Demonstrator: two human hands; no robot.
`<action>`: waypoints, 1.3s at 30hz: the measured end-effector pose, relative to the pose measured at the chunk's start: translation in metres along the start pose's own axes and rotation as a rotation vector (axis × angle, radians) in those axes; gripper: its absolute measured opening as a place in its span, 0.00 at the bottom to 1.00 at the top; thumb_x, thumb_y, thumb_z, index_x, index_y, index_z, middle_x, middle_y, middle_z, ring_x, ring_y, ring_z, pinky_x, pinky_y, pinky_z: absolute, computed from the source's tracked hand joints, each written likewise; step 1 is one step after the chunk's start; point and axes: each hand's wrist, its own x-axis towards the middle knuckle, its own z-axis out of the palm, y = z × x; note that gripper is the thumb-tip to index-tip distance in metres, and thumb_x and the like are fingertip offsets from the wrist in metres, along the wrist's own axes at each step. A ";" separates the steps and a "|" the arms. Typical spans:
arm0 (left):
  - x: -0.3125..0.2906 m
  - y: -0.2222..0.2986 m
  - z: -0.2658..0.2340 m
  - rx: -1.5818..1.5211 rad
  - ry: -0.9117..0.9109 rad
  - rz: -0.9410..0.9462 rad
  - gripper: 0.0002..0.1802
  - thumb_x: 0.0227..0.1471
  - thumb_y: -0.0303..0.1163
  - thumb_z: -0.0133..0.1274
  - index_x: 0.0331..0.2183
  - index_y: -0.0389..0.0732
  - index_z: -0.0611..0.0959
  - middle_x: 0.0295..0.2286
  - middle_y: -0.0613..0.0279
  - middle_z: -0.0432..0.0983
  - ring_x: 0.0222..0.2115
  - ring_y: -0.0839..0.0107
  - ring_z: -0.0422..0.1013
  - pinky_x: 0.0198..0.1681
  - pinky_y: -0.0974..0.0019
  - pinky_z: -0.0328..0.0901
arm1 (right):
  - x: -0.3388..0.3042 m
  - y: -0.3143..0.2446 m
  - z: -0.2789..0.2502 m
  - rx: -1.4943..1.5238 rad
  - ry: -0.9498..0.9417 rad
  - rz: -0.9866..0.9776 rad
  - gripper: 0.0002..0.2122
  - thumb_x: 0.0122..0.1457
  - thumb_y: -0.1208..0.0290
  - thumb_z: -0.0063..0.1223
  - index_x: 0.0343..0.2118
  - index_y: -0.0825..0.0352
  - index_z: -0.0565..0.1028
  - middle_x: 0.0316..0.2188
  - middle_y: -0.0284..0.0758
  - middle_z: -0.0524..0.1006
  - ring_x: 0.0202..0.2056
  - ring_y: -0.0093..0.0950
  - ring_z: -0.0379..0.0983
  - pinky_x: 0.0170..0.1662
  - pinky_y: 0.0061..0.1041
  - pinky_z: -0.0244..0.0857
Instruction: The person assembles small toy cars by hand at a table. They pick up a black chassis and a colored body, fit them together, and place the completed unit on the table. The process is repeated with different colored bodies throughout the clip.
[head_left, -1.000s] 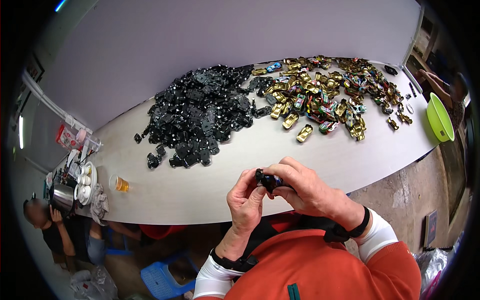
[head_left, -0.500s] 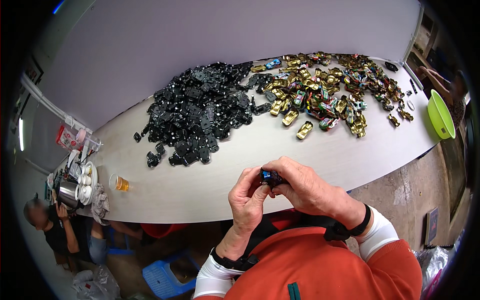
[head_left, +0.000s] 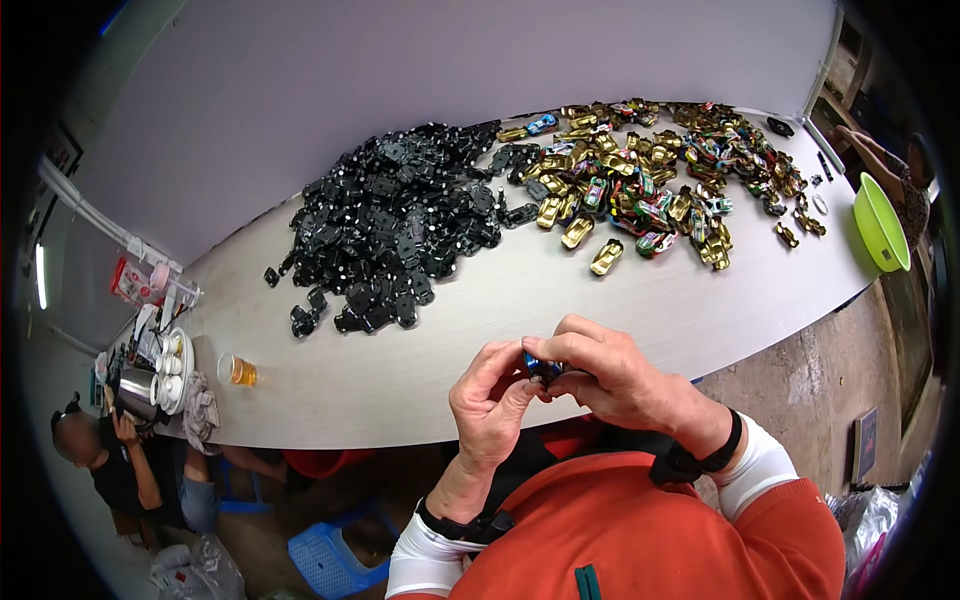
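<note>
So the main change from 1 second back is the small blue-and-black toy car piece (head_left: 540, 367): back then it looked almost all black from here, and now a shiny blue side faces up between the fingers. The 2 hands have barely shifted, and the heaps look the same. The piece is up off the tabletop (head_left: 430, 395), near its front edge, right between the fingertips. Left hand (head_left: 487, 410) has it in a thumb-and-finger pinch from the left, and the right hand (head_left: 620, 372) pinches the other end, so the grip is closed on it from both sides, with fingers covering a good chunk. Texture-wise, the blue bit is glossy, the rest dark, with a small round part at the bottom. Beyond the hands there's a jagged heap of matte black chassis-like parts (head_left: 395, 225), and to its right a messy spread of gold and multicolored car bodies (head_left: 625, 185), all smooth, rounded and metallic-looking. Tabletop's pale and smooth, with a clear cup (head_left: 237, 370) of amber liquid at left and a lime-green basin (head_left: 880, 222) far right.
</note>
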 end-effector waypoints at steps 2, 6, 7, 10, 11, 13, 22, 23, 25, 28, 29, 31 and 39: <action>0.004 -0.001 0.000 0.004 -0.020 0.025 0.18 0.49 0.21 0.52 0.44 0.29 0.72 0.36 0.60 0.67 0.32 0.75 0.70 0.30 0.74 0.70 | 0.001 0.002 -0.002 0.006 -0.020 -0.037 0.22 0.46 0.89 0.50 0.46 0.70 0.63 0.28 0.38 0.66 0.26 0.30 0.70 0.27 0.25 0.69; 0.011 0.006 0.002 -0.021 -0.042 -0.080 0.19 0.46 0.20 0.54 0.43 0.33 0.73 0.37 0.61 0.65 0.27 0.79 0.68 0.19 0.79 0.67 | 0.005 -0.004 -0.007 0.242 -0.028 0.322 0.17 0.49 0.86 0.50 0.43 0.70 0.63 0.26 0.35 0.69 0.24 0.23 0.70 0.25 0.20 0.66; 0.011 0.005 -0.002 -0.013 -0.077 -0.131 0.17 0.46 0.20 0.55 0.41 0.33 0.73 0.37 0.61 0.65 0.25 0.79 0.68 0.18 0.79 0.66 | 0.004 0.001 -0.007 0.292 -0.017 0.386 0.16 0.50 0.85 0.50 0.43 0.71 0.63 0.26 0.35 0.70 0.24 0.21 0.69 0.25 0.19 0.66; 0.010 -0.002 -0.013 0.002 -0.099 -0.237 0.13 0.46 0.27 0.57 0.35 0.35 0.73 0.34 0.59 0.68 0.15 0.78 0.66 0.11 0.80 0.61 | 0.001 0.012 -0.006 0.413 -0.020 0.489 0.13 0.53 0.81 0.49 0.41 0.71 0.63 0.26 0.34 0.72 0.24 0.18 0.68 0.23 0.17 0.63; 0.009 -0.007 -0.014 -0.138 -0.018 -0.294 0.12 0.47 0.28 0.56 0.35 0.36 0.73 0.32 0.59 0.69 0.15 0.78 0.66 0.11 0.80 0.60 | 0.000 0.016 -0.004 0.451 -0.027 0.507 0.12 0.54 0.80 0.49 0.41 0.71 0.63 0.26 0.34 0.72 0.23 0.17 0.67 0.23 0.17 0.63; 0.008 -0.021 -0.019 -0.417 0.146 -0.407 0.12 0.48 0.29 0.55 0.36 0.38 0.73 0.29 0.59 0.71 0.14 0.77 0.65 0.10 0.81 0.59 | -0.006 0.028 0.000 0.492 0.047 0.564 0.10 0.58 0.77 0.43 0.42 0.71 0.63 0.27 0.34 0.74 0.22 0.16 0.64 0.23 0.15 0.61; 0.004 -0.044 -0.030 -0.550 0.237 -0.545 0.11 0.52 0.29 0.50 0.38 0.36 0.73 0.27 0.57 0.72 0.14 0.78 0.62 0.13 0.81 0.57 | -0.028 0.047 -0.001 0.556 0.074 0.672 0.06 0.59 0.75 0.43 0.35 0.69 0.72 0.24 0.32 0.76 0.23 0.15 0.69 0.22 0.13 0.63; 0.004 -0.046 -0.032 -0.575 0.219 -0.556 0.10 0.52 0.29 0.50 0.37 0.35 0.74 0.27 0.57 0.73 0.14 0.78 0.62 0.12 0.80 0.57 | -0.028 0.048 -0.002 0.549 0.075 0.678 0.06 0.58 0.76 0.44 0.36 0.70 0.72 0.24 0.32 0.76 0.22 0.15 0.69 0.22 0.13 0.63; 0.004 -0.048 -0.032 -0.587 0.199 -0.578 0.09 0.53 0.28 0.49 0.37 0.35 0.74 0.26 0.56 0.73 0.13 0.79 0.62 0.10 0.80 0.56 | -0.024 0.042 -0.003 0.562 0.080 0.724 0.06 0.57 0.77 0.46 0.36 0.72 0.72 0.24 0.32 0.75 0.22 0.16 0.70 0.23 0.13 0.63; 0.003 -0.049 -0.030 -0.548 0.203 -0.601 0.08 0.52 0.28 0.50 0.36 0.35 0.74 0.25 0.55 0.73 0.11 0.78 0.62 0.08 0.80 0.55 | -0.021 0.040 -0.001 0.627 0.084 0.750 0.06 0.56 0.78 0.47 0.35 0.74 0.71 0.23 0.33 0.75 0.23 0.16 0.70 0.23 0.14 0.64; 0.003 -0.049 -0.028 -0.533 0.211 -0.603 0.08 0.51 0.27 0.51 0.35 0.35 0.74 0.24 0.55 0.73 0.10 0.77 0.62 0.08 0.79 0.55 | -0.021 0.040 -0.001 0.655 0.084 0.751 0.07 0.56 0.78 0.47 0.35 0.75 0.71 0.22 0.33 0.75 0.23 0.17 0.70 0.23 0.14 0.64; 0.004 -0.048 -0.026 -0.508 0.219 -0.606 0.09 0.50 0.27 0.52 0.34 0.35 0.74 0.23 0.55 0.73 0.09 0.76 0.62 0.07 0.79 0.55 | -0.021 0.041 -0.002 0.649 0.076 0.733 0.06 0.56 0.78 0.47 0.34 0.75 0.71 0.22 0.33 0.75 0.23 0.17 0.71 0.23 0.15 0.64; 0.008 -0.036 -0.006 -0.195 0.243 -0.481 0.07 0.50 0.24 0.52 0.33 0.34 0.73 0.21 0.58 0.71 0.10 0.76 0.63 0.08 0.77 0.56 | -0.029 0.054 0.007 0.441 0.159 0.583 0.02 0.54 0.80 0.47 0.29 0.72 0.72 0.17 0.30 0.72 0.21 0.16 0.68 0.23 0.16 0.62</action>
